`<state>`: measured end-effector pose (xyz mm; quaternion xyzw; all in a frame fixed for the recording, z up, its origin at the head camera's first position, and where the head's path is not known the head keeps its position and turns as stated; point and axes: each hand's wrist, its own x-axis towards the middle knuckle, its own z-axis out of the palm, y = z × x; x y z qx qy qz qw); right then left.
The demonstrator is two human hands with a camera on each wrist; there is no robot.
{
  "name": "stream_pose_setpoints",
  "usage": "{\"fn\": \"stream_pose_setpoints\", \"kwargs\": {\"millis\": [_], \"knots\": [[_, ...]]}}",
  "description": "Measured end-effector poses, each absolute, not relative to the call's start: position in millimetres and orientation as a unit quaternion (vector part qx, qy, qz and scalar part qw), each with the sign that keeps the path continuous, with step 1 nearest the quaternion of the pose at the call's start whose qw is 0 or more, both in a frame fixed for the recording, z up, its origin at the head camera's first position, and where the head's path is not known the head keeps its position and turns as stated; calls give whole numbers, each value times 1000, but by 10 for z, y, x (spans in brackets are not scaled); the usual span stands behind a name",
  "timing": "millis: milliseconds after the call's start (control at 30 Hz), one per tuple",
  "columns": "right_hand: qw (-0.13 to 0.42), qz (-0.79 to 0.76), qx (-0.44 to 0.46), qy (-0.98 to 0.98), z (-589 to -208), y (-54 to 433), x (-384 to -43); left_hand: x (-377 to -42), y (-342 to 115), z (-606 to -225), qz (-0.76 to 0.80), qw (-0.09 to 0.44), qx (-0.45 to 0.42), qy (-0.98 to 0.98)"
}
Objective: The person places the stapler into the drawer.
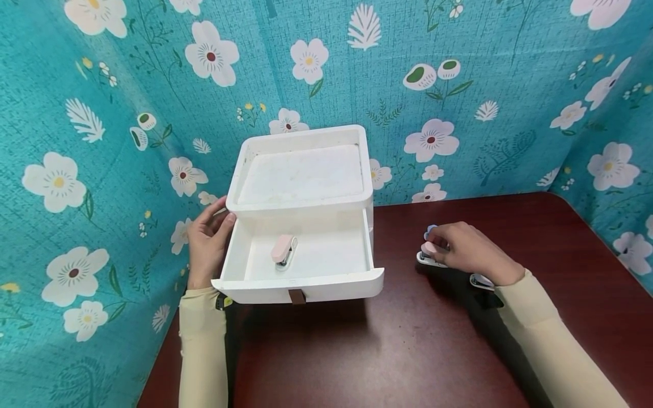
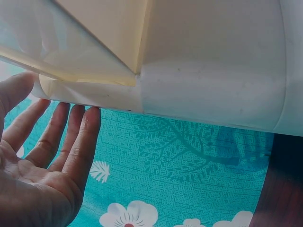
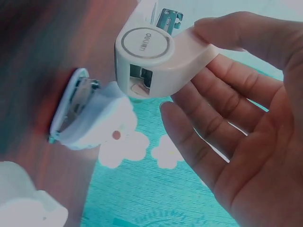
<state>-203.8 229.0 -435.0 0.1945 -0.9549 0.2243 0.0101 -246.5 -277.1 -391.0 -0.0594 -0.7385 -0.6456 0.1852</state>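
Observation:
My left hand (image 1: 206, 249) touches the left side of a white drawer unit (image 1: 301, 207), fingertips along its wall and thumb by the front corner. The unit's drawer (image 1: 336, 289) is pulled out, and a pink-and-white stapler (image 1: 282, 249) lies inside it. On the right, my right hand (image 1: 466, 249) pinches another pink-and-white stapler (image 3: 151, 80) between thumb and fingers, low over the table. In the right wrist view its round hinge end faces the camera. Just beyond it is a pale blue stapler (image 3: 94, 123), seen in part behind the hand in the head view.
A further stapler (image 1: 482, 281) lies by the right wrist, partly covered by it. The dark red table (image 1: 408, 345) runs back to a teal flowered cloth (image 1: 336, 73) behind and at both sides. A brown tab (image 1: 297, 296) marks the drawer front.

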Motion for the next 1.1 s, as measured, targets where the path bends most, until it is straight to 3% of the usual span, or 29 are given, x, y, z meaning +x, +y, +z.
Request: {"fn": "stream_pose_setpoints", "kwargs": {"millis": [1100], "knots": [[17, 141, 254, -957, -3590, 2158, -2070, -2452, -2763, -3917, -649, 186, -63, -735]]}}
